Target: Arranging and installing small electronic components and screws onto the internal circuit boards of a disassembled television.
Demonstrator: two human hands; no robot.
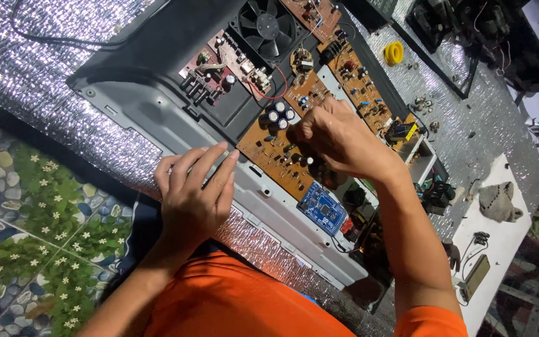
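Brown circuit board (276, 159) lies exposed inside the opened grey metal chassis (176, 122) mid-tabletop; right hand (332, 137) fingers clench a component on it, left hand (191, 193) rests flat, released, steadying.

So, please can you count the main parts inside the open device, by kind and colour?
Brown circuit boards: 3
Blue circuit boards: 1
Black fans: 1
Yellow rings on the foil mat: 1
Total: 6
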